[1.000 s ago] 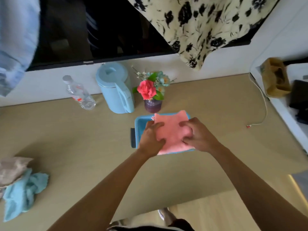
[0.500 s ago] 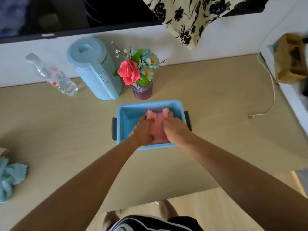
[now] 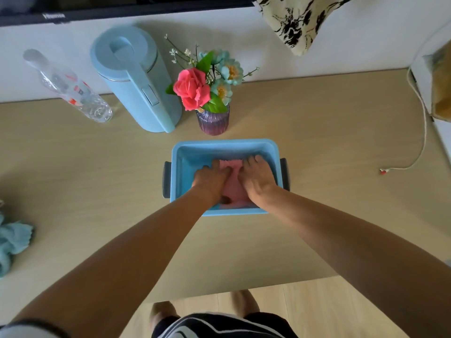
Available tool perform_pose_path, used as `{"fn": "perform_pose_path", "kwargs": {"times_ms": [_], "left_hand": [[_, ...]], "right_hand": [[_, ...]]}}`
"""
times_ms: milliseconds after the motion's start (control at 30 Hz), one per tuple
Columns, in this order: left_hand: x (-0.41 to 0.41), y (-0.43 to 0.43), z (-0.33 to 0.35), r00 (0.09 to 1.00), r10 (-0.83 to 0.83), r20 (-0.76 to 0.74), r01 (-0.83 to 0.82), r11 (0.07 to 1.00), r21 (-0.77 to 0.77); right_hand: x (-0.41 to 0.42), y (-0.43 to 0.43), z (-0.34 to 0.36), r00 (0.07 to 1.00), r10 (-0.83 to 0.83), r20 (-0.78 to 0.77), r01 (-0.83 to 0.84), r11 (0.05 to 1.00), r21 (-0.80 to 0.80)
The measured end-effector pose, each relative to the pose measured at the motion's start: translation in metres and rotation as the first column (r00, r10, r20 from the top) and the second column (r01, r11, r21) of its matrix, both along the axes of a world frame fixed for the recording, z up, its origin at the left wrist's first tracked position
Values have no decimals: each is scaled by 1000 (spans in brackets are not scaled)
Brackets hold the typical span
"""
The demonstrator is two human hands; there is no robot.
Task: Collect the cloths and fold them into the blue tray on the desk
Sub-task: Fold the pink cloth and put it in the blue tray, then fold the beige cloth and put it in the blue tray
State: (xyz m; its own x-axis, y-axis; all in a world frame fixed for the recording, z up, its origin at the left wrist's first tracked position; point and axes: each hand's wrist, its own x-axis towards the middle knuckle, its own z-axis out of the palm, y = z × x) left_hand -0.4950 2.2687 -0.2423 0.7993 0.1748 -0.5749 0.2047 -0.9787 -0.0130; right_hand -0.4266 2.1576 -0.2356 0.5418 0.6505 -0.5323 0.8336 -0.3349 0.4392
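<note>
Pressing with flat fingers, left hand (image 3: 211, 180) and right hand (image 3: 258, 178) hold a pink cloth (image 3: 231, 185) down inside the tray (image 3: 224, 143). This cloth seems done; a blue cloth (image 3: 12, 240) lies crumpled well to their left.

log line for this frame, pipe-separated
step: pressing pink cloth into blue tray | left hand: on cloth | right hand: on cloth | pending: teal cloth, far left

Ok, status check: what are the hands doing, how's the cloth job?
Left hand and right hand both flat, pressing pink cloth down inside blue tray. Light blue cloth lies at left edge of desk. Nothing blocking.
</note>
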Motion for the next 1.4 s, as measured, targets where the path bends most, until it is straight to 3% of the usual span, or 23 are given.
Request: {"fn": "perform_pose_path", "kwargs": {"times_ms": [167,333,433,533,633,733,833,967,1100,1233,1400], "left_hand": [[5,1,-5,999,-41,8,41,998,43],[4,2,-1,999,39,-8,-39,999,-33],[-2,7,16,994,105,8,-104,991,-89],[-18,19,38,963,255,84,-233,949,-211],[-41,32,63,857,477,194,-361,826,-433],[-74,44,90,717,651,250,-383,667,-639],[-116,64,111,620,744,247,-377,560,-738],[-172,98,125,504,823,262,-368,479,-797],[-224,143,131,346,890,296,-402,426,-810],[-274,190,131,223,910,349,-455,414,-789],[-329,241,106,112,917,383,-564,376,-735]], "right_hand": [[-1,9,-15,1000,-18,-20,17,999,-28],[0,11,-18,998,-52,-24,50,997,-66],[2,10,-3,982,-151,-114,156,987,36],[2,3,27,943,-250,-221,304,916,261],[-7,-1,58,904,-315,-290,418,799,433],[-26,6,84,835,-373,-405,545,662,514],[-58,28,101,786,-360,-503,614,555,562],[-114,73,108,694,-193,-694,710,343,615],[-178,127,101,649,5,-761,751,154,642],[-234,175,91,554,94,-827,818,122,562],[-278,219,88,538,129,-833,802,227,553]]}}
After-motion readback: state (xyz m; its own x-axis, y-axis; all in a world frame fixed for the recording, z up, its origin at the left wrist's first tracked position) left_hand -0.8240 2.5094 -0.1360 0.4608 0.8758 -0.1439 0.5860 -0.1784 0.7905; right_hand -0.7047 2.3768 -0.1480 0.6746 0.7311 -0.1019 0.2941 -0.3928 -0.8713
